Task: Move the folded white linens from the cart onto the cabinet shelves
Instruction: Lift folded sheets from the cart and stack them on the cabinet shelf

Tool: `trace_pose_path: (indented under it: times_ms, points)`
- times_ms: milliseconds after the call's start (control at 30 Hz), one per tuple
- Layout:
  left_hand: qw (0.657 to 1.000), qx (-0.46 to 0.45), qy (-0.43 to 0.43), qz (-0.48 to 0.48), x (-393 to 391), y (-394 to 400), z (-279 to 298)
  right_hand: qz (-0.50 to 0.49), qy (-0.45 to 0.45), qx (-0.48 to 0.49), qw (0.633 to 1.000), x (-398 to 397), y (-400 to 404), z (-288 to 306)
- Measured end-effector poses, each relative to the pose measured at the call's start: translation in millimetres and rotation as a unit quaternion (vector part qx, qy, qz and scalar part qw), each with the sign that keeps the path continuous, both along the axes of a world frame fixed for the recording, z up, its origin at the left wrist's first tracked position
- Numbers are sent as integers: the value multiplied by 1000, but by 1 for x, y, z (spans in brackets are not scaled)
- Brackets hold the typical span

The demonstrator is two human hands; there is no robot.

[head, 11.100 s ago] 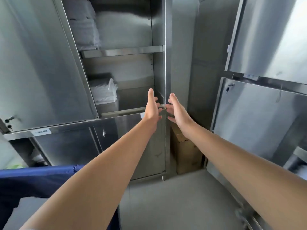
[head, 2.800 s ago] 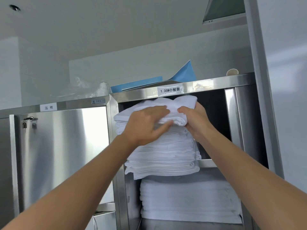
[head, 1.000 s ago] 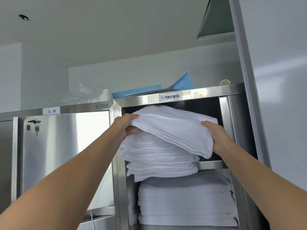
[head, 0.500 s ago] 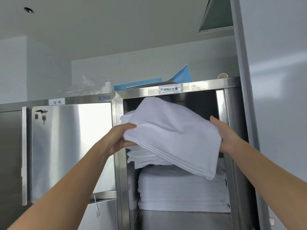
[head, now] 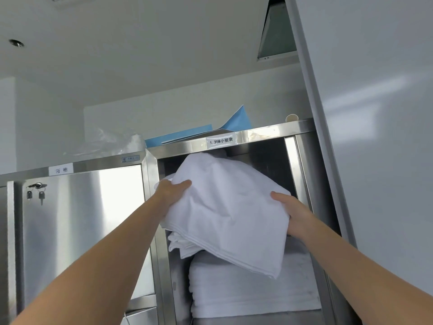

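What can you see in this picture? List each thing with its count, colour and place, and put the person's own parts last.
Folded linen: one, white, held tilted before the open top shelf.
Linen stacks: two, white, one under the held piece, one on the shelf below.
Cabinet: one, steel, centre.
Shut door: one, steel, left.
Keys: two, hanging at that door's lock.
Labels: two, white, and.
Blue sheets: on the cabinet top.
Clear plastic: on top, left.
Left hand: grips the linen's left edge.
Right hand: grips its right edge.
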State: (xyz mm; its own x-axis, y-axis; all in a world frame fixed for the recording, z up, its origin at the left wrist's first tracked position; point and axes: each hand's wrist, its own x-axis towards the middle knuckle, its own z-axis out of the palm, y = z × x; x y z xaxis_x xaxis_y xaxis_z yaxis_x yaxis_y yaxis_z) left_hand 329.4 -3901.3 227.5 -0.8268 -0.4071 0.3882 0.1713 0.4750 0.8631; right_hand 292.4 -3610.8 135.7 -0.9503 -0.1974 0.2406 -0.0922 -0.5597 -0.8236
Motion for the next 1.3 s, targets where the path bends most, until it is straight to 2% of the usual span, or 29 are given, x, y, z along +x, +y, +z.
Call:
trace_pose_path:
  times_ms: [100, 167, 267, 333, 400, 500, 600, 700, 800, 867, 933, 1033, 1100, 1167, 1233, 1300]
  points:
    - [1000, 14, 9, -16, 10, -3, -12, 11, 4, 16, 1000, -1, 8, -8]
    - [998, 21, -1, -67, 25, -13, -16, 21, 5, 34, 999, 1, 18, -14]
    - [975, 19, -91, -203, 48, -26, -19, 23, 5, 13, 1000, 4, 30, -22]
    - [961, 10, -153, -232, 52, -32, -19, 14, -10, -28, 999, 3, 26, -23]
    - [960, -10, -176, -219, 50, -29, -20, 13, -22, -41, 999, 5, 21, -19]
    - [980, -28, -125, -151, 35, -23, -23, 2, -3, -9, 1000, 2, 17, -17]
    - [992, 11, -44, -115, 19, -14, -20, 3, -4, 28, 1000, -2, 20, -20]
    - [994, 57, 9, -92, 6, -6, -13, 55, 20, 58, 997, 1, 25, -26]
    - [994, 78, 42, -60, -2, -4, -15, 111, 32, 92, 989, 3, 27, -32]
    - [994, 74, 55, -49, -3, -10, -16, 91, 20, 93, 991, 1, 21, -33]
    - [992, 51, 41, -107, -3, -20, -15, 54, 21, 43, 997, -5, 15, -33]
    - [976, 20, -82, -200, 3, -30, -10, 3, 22, -13, 1000, -9, 17, -34]
    - [958, -4, -183, -221, 7, -31, -8, -2, 2, 22, 1000, -9, 23, -37]
    - [942, -43, -237, -234, 10, -29, -10, -3, -20, 62, 998, -9, 28, -39]
    - [948, -60, -225, -217, 4, -24, -13, -11, -2, 83, 996, -8, 30, -37]
    - [973, -12, -153, -174, -5, -15, -18, -24, 16, 82, 996, -5, 26, -35]
